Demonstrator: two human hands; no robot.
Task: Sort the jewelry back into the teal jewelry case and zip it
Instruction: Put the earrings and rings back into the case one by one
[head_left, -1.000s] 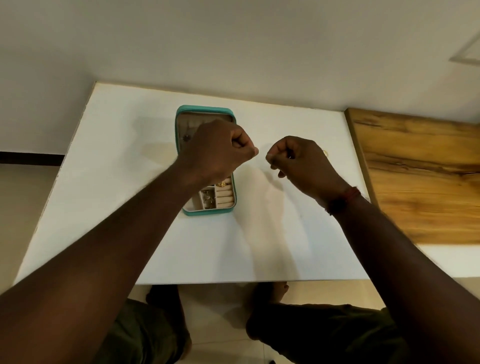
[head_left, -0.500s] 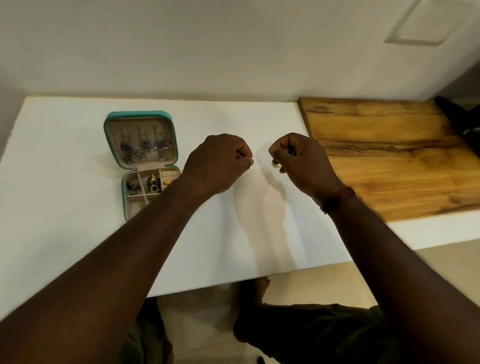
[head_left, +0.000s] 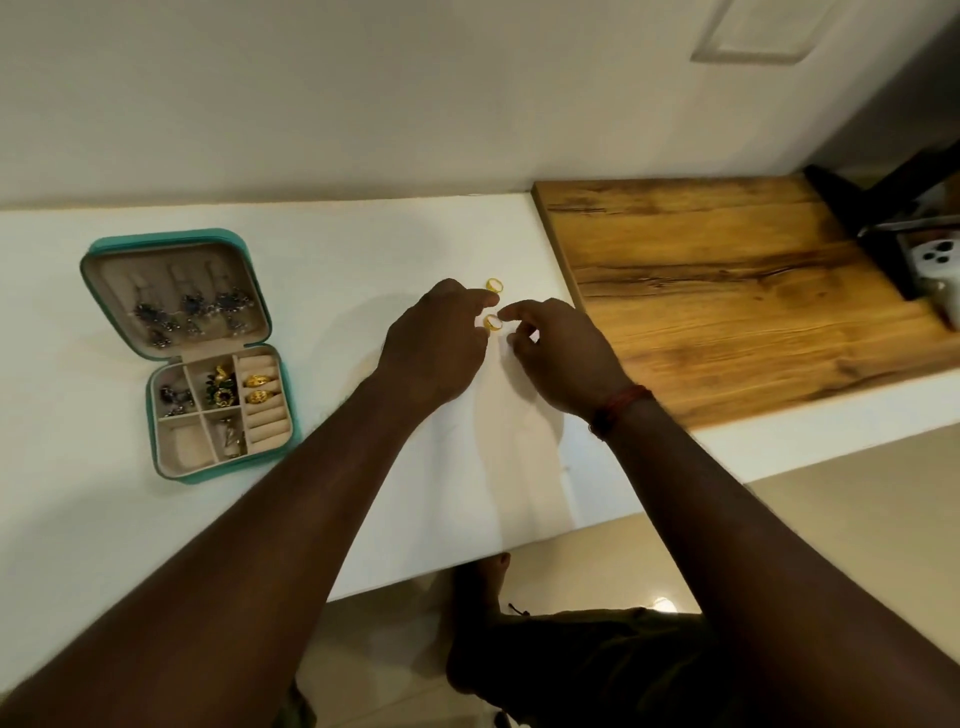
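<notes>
Well right of the open teal jewelry case (head_left: 187, 470), the left hand (head_left: 436, 348) and right hand (head_left: 563, 361) come close together around a gold ring (head_left: 491, 322). I cannot tell if either pinches it. A second gold ring (head_left: 494, 285) lies just beyond. With a loose pinch, this smooth ring could roll off the white table (head_left: 337, 249).

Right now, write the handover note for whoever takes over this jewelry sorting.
Left hand: fingertips at the near gold ring; a grip cannot be confirmed.
Right hand: relaxed, index fingertip at the same ring.
Far gold ring lies loose on the white table.
Teal jewelry case lies open to the left.
Done: earrings in the lid, two gold rings in the rolls.
To do: both loose rings into the case, then zip it.
</notes>
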